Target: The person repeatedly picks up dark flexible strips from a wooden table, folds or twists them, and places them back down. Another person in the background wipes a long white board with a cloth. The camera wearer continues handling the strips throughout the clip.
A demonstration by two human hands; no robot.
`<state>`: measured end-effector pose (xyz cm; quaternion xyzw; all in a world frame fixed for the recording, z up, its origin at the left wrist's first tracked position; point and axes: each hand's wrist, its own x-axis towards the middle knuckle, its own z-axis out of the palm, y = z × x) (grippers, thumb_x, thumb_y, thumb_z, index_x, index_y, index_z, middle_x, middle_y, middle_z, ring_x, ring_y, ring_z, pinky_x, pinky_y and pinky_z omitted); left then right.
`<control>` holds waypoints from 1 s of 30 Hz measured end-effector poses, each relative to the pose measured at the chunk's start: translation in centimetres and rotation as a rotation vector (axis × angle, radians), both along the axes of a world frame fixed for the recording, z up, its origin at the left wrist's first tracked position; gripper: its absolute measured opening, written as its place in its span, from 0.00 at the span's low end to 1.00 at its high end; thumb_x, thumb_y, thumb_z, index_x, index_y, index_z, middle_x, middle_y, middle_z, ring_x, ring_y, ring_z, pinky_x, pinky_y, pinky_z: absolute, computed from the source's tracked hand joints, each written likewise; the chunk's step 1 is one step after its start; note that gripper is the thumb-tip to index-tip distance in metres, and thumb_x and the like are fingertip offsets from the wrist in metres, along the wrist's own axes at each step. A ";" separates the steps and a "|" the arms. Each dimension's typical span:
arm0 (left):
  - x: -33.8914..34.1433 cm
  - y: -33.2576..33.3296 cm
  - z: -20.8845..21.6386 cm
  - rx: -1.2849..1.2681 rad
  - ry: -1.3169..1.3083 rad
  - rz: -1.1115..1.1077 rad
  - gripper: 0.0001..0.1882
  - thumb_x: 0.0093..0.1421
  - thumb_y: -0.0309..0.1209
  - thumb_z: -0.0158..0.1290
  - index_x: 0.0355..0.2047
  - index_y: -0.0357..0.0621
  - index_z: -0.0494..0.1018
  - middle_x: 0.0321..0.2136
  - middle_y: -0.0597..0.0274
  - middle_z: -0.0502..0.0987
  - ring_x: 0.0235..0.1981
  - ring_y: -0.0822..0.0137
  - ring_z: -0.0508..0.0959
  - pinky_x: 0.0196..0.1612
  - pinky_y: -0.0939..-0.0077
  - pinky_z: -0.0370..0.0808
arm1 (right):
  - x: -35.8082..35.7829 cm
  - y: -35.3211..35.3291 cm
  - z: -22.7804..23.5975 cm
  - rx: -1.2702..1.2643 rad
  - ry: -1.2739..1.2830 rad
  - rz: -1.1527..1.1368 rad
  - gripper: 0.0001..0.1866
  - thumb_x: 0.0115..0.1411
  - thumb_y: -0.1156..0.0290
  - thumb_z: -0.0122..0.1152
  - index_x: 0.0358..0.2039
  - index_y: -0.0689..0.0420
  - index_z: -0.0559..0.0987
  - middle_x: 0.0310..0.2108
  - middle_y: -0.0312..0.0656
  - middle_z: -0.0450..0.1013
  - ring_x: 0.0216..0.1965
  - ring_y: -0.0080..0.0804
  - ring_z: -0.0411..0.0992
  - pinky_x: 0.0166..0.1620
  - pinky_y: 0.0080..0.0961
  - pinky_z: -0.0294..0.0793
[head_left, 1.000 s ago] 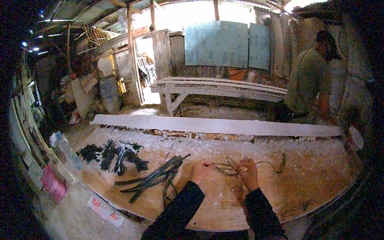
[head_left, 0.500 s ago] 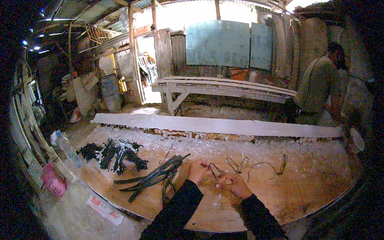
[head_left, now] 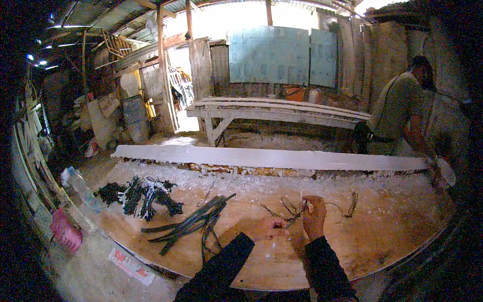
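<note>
My left hand is low over the wooden tabletop, fingers curled together; what they hold, if anything, is too small to make out. My right hand is raised beside it, thumb and fingers pinched on a thin dark wire. Loose loops of thin wire lie between and behind the hands. Another small wire coil rests to the right. On the left lies a fan of flat dark strips, rubber-like in look. Beyond these are bundles of knotted black and white strands.
A long white plaster-coated beam runs along the table's far side. A plastic bottle and pink bag are at the left edge. Behind stands a wooden bench; a co-worker bends at the right.
My hands have come apart: the right rose and moved right to the loose wires, while the left lowered and shifted right. The co-worker's arm moved slightly. The view turned a little.
</note>
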<state>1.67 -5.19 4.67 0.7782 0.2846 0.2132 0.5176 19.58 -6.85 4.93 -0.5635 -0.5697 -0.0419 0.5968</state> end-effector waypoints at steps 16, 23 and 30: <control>-2.9 5.5 -5.0 0.089 -0.517 0.909 0.08 0.44 0.29 0.55 0.23 0.36 0.71 0.20 0.64 0.72 0.22 0.75 0.70 0.27 0.82 0.66 | -5.8 -4.6 0.6 -0.728 0.270 1.109 0.11 0.48 0.67 0.58 0.33 0.56 0.76 0.42 0.42 0.65 0.46 0.33 0.62 0.49 0.29 0.60; -2.2 4.1 -3.6 0.047 -0.437 0.821 0.02 0.47 0.23 0.52 0.22 0.37 0.72 0.20 0.65 0.73 0.23 0.76 0.70 0.28 0.83 0.67 | -4.7 -3.5 1.1 -0.635 0.255 1.150 0.08 0.51 0.68 0.56 0.31 0.56 0.76 0.42 0.42 0.66 0.48 0.33 0.61 0.50 0.29 0.59; -1.7 4.3 -5.3 0.045 -0.479 0.661 0.01 0.47 0.23 0.53 0.21 0.38 0.72 0.23 0.64 0.73 0.25 0.75 0.71 0.28 0.83 0.68 | -3.8 -3.3 1.1 -0.671 0.205 1.151 0.03 0.48 0.72 0.58 0.22 0.58 0.74 0.29 0.35 0.70 0.36 0.27 0.67 0.43 0.24 0.63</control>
